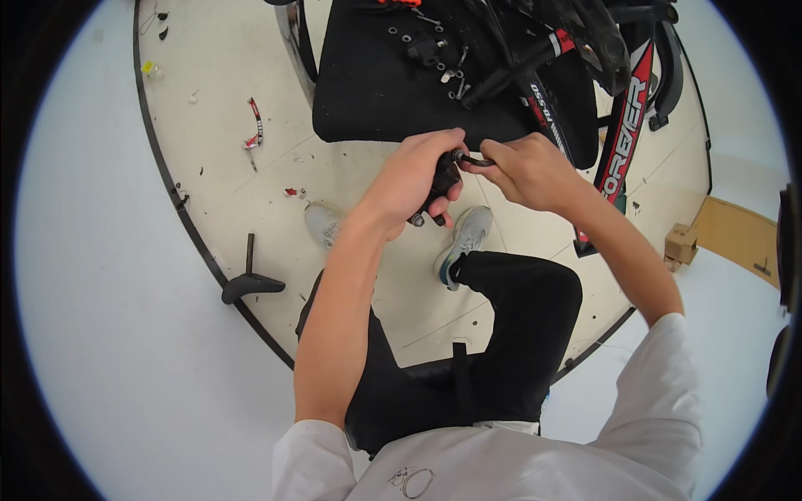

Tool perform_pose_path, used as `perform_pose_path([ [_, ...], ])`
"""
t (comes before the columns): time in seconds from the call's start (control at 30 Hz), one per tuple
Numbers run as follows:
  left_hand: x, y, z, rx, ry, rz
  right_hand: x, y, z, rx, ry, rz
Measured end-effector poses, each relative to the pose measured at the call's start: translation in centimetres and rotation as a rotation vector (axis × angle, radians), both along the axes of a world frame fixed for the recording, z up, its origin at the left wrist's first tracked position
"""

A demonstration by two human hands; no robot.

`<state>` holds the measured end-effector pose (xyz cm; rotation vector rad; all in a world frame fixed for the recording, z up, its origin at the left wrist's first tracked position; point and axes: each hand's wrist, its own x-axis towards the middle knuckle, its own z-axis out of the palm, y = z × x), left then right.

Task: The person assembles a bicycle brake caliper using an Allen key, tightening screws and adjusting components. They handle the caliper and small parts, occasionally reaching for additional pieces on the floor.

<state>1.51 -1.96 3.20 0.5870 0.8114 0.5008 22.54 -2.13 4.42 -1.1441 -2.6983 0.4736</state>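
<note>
My left hand (411, 179) is wrapped round a small black bicycle part (445, 178), which looks like a stem or clamp. A silver bolt head (418, 220) shows at its lower end. My right hand (532, 171) is closed on a black bent hex key (475, 160). The key's short end meets the upper end of the black part, at a bolt beside my left thumb. My fingers cover much of the part, so its full shape is hidden. Both hands are held just in front of a black padded chair seat (359, 113).
Several bolts, washers and a black fitting (426, 50) lie on the chair seat. A red and black bicycle frame (626, 117) leans at the right. A bicycle saddle (253, 285) with its post lies on the floor at left, below a red-and-silver piece (254, 125). Cardboard boxes (681, 242) stand right.
</note>
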Motion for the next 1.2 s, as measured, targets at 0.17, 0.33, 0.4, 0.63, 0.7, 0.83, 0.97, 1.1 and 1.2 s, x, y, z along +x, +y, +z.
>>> perform_pose_path([
  [0.17,-0.4,-0.5,-1.0,0.056,0.071,0.018,-1.5,-1.6,-1.9,-0.067,0.128,-0.166],
  [0.33,-0.6,-0.9,-1.4,0.048,0.093,0.101,-3.3,-2.6,-3.4,-0.167,0.293,-0.348],
  [0.4,-0.4,-1.0,-1.5,0.037,0.104,0.127,-4.1,-3.3,-3.8,-0.153,0.405,-0.413],
  [0.63,1.4,-2.0,-1.8,0.059,0.04,0.136,-2.6,-4.6,-3.1,-0.24,0.383,-0.547],
  [0.7,2.1,-1.9,-1.4,0.123,0.024,0.117,-1.8,-4.8,-1.9,-0.166,0.419,-0.521],
  [0.83,3.7,-5.8,-1.3,0.184,0.006,0.198,0.1,-7.8,0.3,0.101,0.354,-0.502],
  [0.97,2.5,-13.0,-0.2,0.009,-0.085,0.436,-1.3,-12.6,0.7,0.0,0.712,-0.751],
  [1.1,2.0,-19.0,1.7,0.061,-0.145,0.451,-2.4,-18.1,-0.9,-0.63,1.373,-1.223],
  [1.2,1.7,-23.2,3.4,0.21,0.008,0.306,-2.8,-21.8,0.7,-1.387,1.783,-1.113],
])
